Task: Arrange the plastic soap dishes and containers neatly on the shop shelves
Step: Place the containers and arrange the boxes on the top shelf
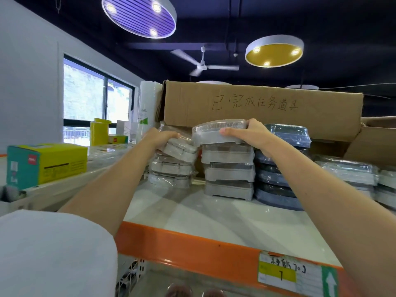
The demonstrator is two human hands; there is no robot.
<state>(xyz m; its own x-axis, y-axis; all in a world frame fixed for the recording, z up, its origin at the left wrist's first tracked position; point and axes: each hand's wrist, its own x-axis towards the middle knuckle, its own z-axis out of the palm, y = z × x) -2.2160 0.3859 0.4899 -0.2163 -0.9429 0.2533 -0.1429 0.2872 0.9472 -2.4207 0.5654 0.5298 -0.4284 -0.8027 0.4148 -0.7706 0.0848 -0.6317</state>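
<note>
On the white shelf (214, 217) stand stacks of plastic-wrapped soap dishes. My right hand (250, 136) grips a grey wrapped dish (214, 133) at its right end, held on top of the middle grey stack (229, 174). My left hand (162, 139) holds a tilted grey dish (182, 150) on top of the left grey stack (171, 170). A dark blue-grey stack (278, 179) stands right of the middle one, partly behind my right forearm.
A large cardboard box (263, 108) stands behind the stacks. More wrapped dishes (351, 170) lie at the right. A green-yellow box (45, 163) and yellow packs (100, 133) sit on the left shelf. The shelf's orange front beam (192, 251) carries a label.
</note>
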